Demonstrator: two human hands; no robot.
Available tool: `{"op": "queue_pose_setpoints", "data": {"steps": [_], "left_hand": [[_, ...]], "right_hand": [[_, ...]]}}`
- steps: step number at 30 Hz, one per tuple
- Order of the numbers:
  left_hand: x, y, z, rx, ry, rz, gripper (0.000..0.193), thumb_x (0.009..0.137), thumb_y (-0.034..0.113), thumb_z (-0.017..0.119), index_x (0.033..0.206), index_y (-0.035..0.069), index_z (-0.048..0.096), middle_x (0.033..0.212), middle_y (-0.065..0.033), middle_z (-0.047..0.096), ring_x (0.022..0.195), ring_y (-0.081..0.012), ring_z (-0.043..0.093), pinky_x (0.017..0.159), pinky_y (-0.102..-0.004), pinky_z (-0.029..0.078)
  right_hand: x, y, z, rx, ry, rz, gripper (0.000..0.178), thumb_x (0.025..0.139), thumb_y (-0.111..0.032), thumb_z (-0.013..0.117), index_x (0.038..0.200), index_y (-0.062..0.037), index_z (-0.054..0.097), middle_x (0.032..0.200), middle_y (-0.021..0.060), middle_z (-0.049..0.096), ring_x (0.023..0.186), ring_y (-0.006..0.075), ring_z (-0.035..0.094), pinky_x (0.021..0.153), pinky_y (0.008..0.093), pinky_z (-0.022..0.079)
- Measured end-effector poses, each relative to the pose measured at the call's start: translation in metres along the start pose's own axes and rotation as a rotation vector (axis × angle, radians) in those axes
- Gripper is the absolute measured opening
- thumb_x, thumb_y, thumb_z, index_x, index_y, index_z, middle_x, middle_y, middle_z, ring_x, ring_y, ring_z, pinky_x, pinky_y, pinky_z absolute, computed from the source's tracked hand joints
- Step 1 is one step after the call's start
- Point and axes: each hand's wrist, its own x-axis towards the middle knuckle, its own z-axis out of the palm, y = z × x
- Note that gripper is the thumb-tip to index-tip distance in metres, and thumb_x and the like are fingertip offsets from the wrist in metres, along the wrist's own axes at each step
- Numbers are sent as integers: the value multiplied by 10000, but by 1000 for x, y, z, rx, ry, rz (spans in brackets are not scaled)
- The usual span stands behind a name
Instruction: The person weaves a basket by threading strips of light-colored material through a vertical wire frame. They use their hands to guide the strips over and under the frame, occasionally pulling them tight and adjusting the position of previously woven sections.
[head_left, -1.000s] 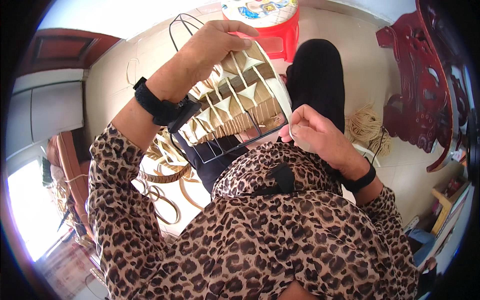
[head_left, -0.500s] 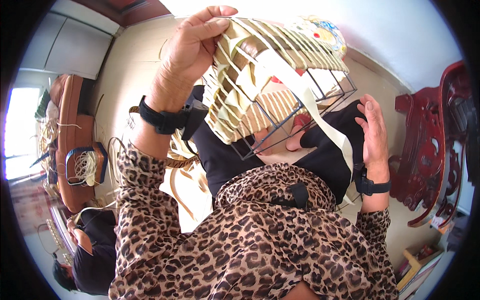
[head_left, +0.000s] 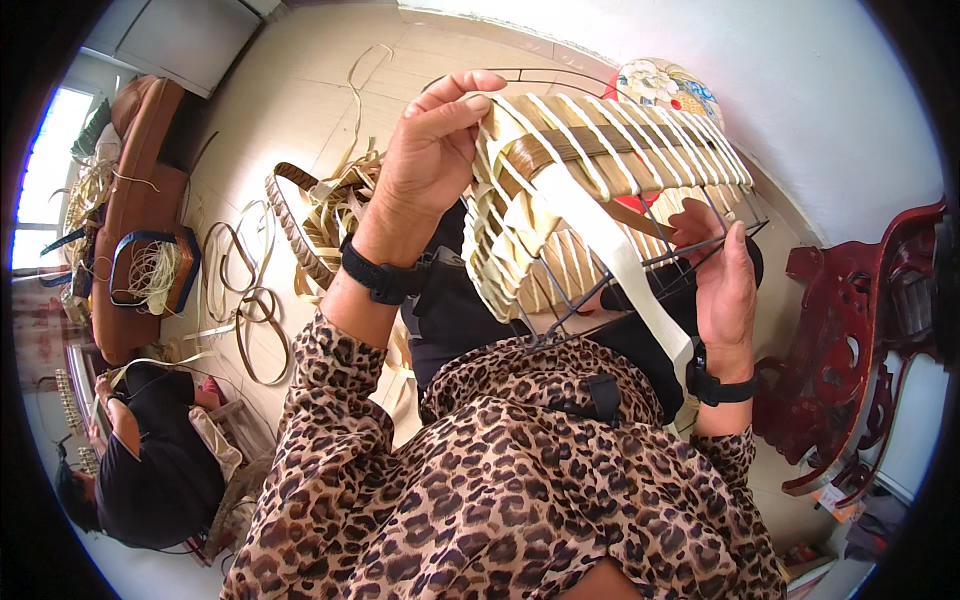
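Observation:
A half-woven basket [head_left: 600, 150] on a dark wire frame is tilted above my lap. Pale and tan flat strips wrap its sides, with a brown band under the pale ones. My left hand [head_left: 435, 145] pinches its upper left corner between thumb and fingers. A wide cream strip [head_left: 610, 245] hangs loose from the woven side, down past the wire bars toward my right wrist. At the bare wire end, my right hand [head_left: 722, 285] closes round the frame, fingers behind the bars and thumb in front. Part of those fingers is hidden.
Coiled strips [head_left: 250, 330] and a braided brown band [head_left: 300, 215] lie on the floor to the left. A brown bench [head_left: 150, 200] holds a blue-rimmed basket [head_left: 150, 270]. Another person [head_left: 160, 450] sits at lower left. A carved red wooden chair [head_left: 840, 340] stands at right, a floral cushion [head_left: 665, 85] beyond.
The basket has shifted right and nearer to me in the picture, still in my left hand. My right hand, open and apart from it before, has moved onto the wire frame.

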Motion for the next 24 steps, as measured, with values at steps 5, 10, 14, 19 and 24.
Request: {"op": "queue_pose_setpoints", "data": {"steps": [5, 10, 14, 19, 24], "left_hand": [[8, -19, -9, -91, -11, 30, 180, 866, 8, 499, 1014, -9, 601, 896, -58, 631, 801, -112, 603, 749, -220, 487], [29, -38, -42, -228, -140, 40, 284, 902, 73, 480, 1143, -69, 527, 946, -93, 647, 849, -135, 642, 788, -246, 520], [38, -49, -27, -118, -62, -27, 336, 923, 89, 461, 1215, -74, 494, 1094, -124, 617, 981, -176, 607, 907, -297, 476], [33, -42, -1, 0, -110, -6, 411, 937, 121, 444, 1306, -61, 436, 1200, -137, 581, 1072, -201, 573, 981, -328, 431], [25, -26, 24, -46, -144, -62, 324, 928, 109, 486, 1217, -33, 523, 987, -84, 642, 827, -137, 612, 801, -289, 500]], "right_hand": [[-5, -14, 6, 221, 41, 68, 533, 968, -427, 397, 1150, 44, 569, 971, 103, 631, 775, 123, 527, 704, 261, 425], [9, -41, 16, 145, -32, 65, 416, 955, -344, 490, 1063, 45, 591, 806, 42, 576, 577, 57, 398, 506, 190, 313], [25, -74, 10, 103, -29, 45, 348, 958, -285, 496, 1015, 41, 604, 706, -9, 488, 526, 20, 305, 452, 171, 256], [39, -133, -8, 150, -94, 121, 332, 984, -218, 432, 1068, 78, 555, 694, -25, 401, 509, 18, 295, 419, 165, 250], [48, -192, -14, 224, -100, 294, 333, 1005, -177, 367, 1166, 94, 475, 780, 20, 459, 510, 21, 353, 398, 167, 312]]}}
